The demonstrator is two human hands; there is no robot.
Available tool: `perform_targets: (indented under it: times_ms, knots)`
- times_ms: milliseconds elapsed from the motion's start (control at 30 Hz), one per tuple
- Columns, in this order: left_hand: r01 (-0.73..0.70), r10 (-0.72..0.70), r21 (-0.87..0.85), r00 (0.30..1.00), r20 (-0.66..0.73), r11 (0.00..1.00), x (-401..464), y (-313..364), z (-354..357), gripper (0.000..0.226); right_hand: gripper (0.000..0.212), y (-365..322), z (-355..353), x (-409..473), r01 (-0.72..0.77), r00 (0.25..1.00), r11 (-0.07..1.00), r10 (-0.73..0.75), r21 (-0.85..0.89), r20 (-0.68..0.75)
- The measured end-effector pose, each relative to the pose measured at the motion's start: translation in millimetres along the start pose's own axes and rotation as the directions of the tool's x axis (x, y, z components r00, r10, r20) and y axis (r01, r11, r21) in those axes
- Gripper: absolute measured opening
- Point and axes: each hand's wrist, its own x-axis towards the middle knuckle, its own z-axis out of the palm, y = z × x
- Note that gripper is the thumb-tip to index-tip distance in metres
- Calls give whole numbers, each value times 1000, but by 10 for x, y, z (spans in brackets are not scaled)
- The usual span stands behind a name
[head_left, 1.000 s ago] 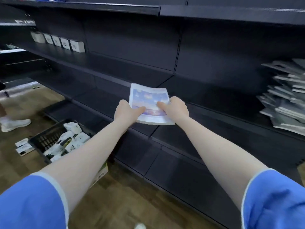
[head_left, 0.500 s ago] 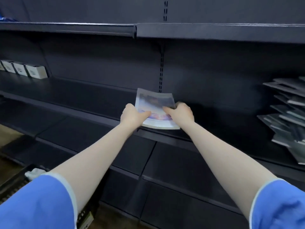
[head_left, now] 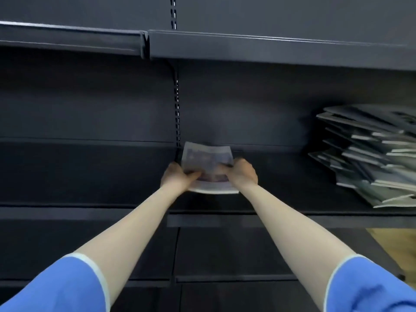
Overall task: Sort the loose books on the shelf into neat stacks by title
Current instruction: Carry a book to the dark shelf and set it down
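Both arms are stretched out over the dark shelf (head_left: 281,176), and a small stack of books (head_left: 208,167) sits right between the 2 hands. The left hand (head_left: 177,177) grips the stack's edge at 9 o'clock, thumb curled over the purple-blue cover; the right hand (head_left: 242,174) grips the edge at 3 o'clock, thumb on top too. The stack's near edge shows pale pages, its far end lies close to the shelf's back wall. Whether it rests on the shelf or hangs just above is hard to tell. Off at 3 o'clock, well apart, a messy pile of books (head_left: 371,158) leans unevenly on the same shelf.
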Motion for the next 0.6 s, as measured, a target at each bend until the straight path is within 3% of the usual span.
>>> perform_targets:
  times_ms: [300,600]
  knots:
    - [6,-13,103,998,68,995,234,-140,-36,66,51,-68,165,47,-43,999,999,43,14,-5]
    - [23,-53,303,995,90,953,321,-272,-56,64,39,-84,376,301,-29,999,991,33,-129,29]
